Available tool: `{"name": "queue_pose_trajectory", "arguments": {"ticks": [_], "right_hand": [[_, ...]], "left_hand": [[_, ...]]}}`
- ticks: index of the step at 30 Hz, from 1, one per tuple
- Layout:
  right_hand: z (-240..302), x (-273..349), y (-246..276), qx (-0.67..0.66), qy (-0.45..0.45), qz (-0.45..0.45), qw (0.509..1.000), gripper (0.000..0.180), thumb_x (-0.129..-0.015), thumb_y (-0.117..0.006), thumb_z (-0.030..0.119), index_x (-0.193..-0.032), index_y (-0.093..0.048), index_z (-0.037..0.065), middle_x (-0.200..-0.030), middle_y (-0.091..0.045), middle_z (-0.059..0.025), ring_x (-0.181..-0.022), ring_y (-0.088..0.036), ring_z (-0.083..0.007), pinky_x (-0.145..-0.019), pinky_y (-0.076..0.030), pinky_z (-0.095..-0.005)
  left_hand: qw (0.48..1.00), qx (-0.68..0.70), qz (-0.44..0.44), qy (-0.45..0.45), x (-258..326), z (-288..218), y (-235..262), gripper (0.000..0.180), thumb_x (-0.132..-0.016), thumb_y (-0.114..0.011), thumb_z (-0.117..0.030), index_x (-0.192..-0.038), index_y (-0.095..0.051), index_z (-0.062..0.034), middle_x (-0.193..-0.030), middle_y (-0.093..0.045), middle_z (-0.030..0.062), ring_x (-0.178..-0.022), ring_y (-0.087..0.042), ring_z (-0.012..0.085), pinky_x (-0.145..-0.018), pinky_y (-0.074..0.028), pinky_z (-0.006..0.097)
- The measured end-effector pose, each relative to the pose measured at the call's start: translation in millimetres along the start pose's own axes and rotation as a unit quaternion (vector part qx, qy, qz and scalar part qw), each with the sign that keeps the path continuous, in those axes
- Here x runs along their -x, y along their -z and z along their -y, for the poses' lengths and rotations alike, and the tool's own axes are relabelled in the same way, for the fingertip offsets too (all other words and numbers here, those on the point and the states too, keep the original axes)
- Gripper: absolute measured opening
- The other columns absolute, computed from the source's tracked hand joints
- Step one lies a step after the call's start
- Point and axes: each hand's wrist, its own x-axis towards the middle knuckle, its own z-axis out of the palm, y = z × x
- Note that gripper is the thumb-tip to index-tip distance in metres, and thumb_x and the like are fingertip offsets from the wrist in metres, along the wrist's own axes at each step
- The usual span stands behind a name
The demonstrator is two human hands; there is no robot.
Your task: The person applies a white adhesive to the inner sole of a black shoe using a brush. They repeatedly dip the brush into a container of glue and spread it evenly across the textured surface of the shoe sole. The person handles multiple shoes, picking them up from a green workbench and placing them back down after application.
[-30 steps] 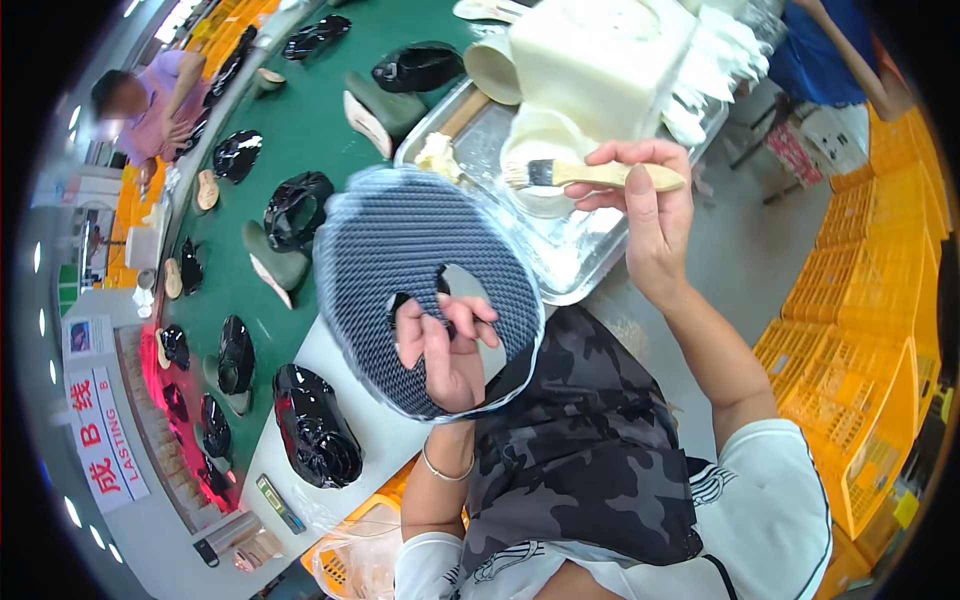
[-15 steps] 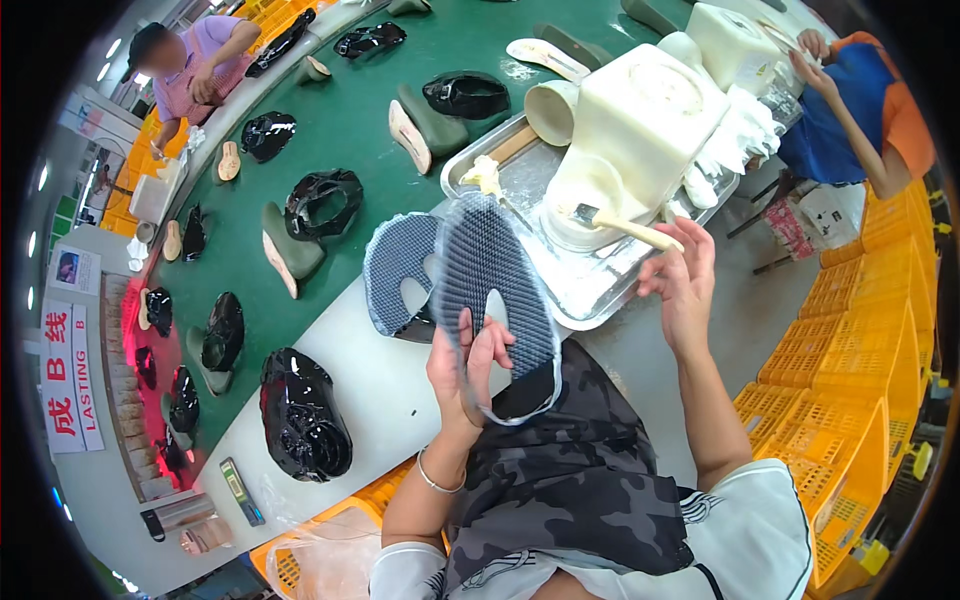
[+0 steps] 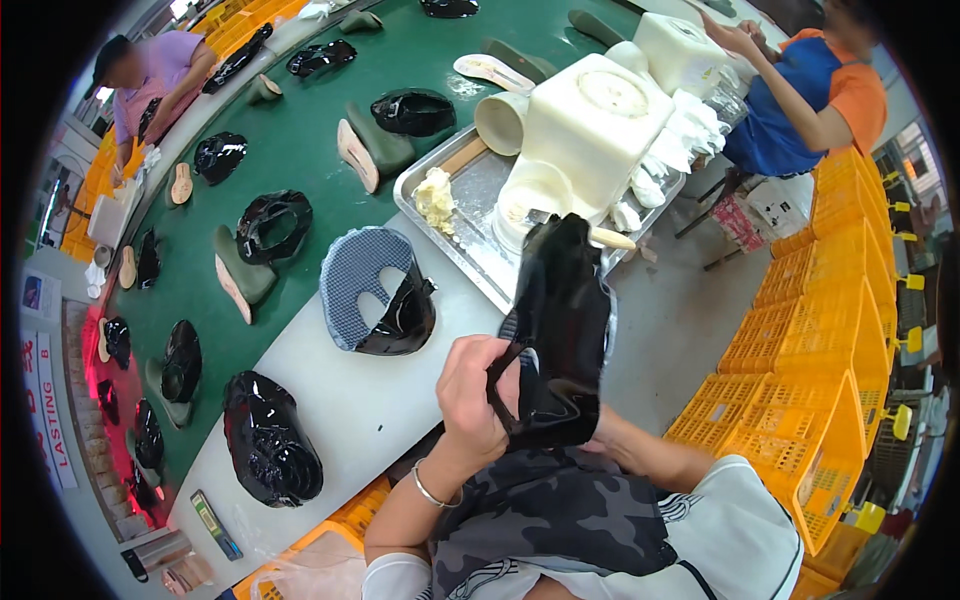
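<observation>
My left hand [image 3: 472, 395] grips a glossy black shoe upper [image 3: 565, 330], its fingers closed around the opening's edge. The black outer side faces up, and pale lining shows along its right edge. Behind the upper, my right hand is hidden; only the wrist and forearm [image 3: 640, 450] come out beneath it. To the left, another shoe upper [image 3: 365, 285] lies on the white worktop with its grey-blue mesh lining showing. Beyond the held upper, a brush's pale handle [image 3: 612, 238] rests across the mouth of a cream plastic container [image 3: 600, 110] on a metal tray [image 3: 470, 262].
A stack of black uppers [image 3: 270, 440] lies on the worktop [image 3: 345, 400]. The green conveyor [image 3: 310, 130] carries lasts with insoles and more uppers. Yellow crates [image 3: 800, 420] line the right side. Two co-workers, one in purple [image 3: 165, 75] and one in orange and blue [image 3: 780, 120], are across and at right.
The held upper has been turned from mesh lining up to glossy black side up. My right hand, earlier open beside the brush handle, has moved down behind the upper. The view has shifted.
</observation>
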Motion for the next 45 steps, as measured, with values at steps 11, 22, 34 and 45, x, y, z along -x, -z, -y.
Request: {"name": "queue_pose_trajectory", "arguments": {"ticks": [11,22,34,45], "right_hand": [[4.5,-2.9,-10.0,-0.173,-0.006,0.262,0.949,0.027,-0.091,-0.044,0.035,-0.105,-0.046,0.012,-0.088,-0.043,-0.0005,-0.076,-0.05,-0.0145,-0.053,-0.04,-0.022],[147.9,-18.6,-51.3,0.036,0.301,0.243,0.922,0.023,-0.094,-0.038,0.032,-0.099,-0.035,0.009,-0.089,-0.038,-0.0025,-0.074,-0.047,-0.0122,-0.057,-0.04,-0.0216],[183.9,-42.2,-53.2,0.151,0.392,0.221,0.88,0.023,-0.094,-0.042,0.029,-0.099,-0.043,0.007,-0.092,-0.045,-0.0024,-0.077,-0.049,-0.008,-0.057,-0.038,-0.0214],[186.6,-44.1,-62.2,0.172,0.399,0.199,0.878,0.022,-0.094,-0.041,0.028,-0.099,-0.043,0.007,-0.094,-0.05,-0.0056,-0.067,-0.048,-0.0095,-0.056,-0.036,-0.0219]], "left_hand": [[0.989,0.005,0.036,0.144,21.9,6.8,15.3,0.033,-0.078,-0.059,0.001,-0.109,-0.048,0.003,-0.098,-0.052,0.0123,-0.071,-0.054,0.0161,-0.054,-0.046,0.026],[0.677,0.537,-0.236,0.445,33.3,39.6,57.8,0.029,-0.092,-0.047,-0.02,-0.118,-0.044,-0.0061,-0.112,-0.053,0.0092,-0.1,-0.056,0.0246,-0.072,-0.051,0.028],[0.976,0.009,-0.102,0.192,19.2,44.1,59.0,0.014,-0.072,-0.065,0.004,-0.074,-0.052,-0.0005,-0.068,-0.051,0.0049,-0.053,-0.046,0.0119,-0.048,-0.036,0.022],[0.974,-0.226,-0.011,-0.03,27.6,31.0,62.3,0.028,-0.052,-0.066,0.008,-0.075,-0.053,0.0005,-0.076,-0.054,0.01,-0.059,-0.049,0.0256,-0.05,-0.041,0.031]]}}
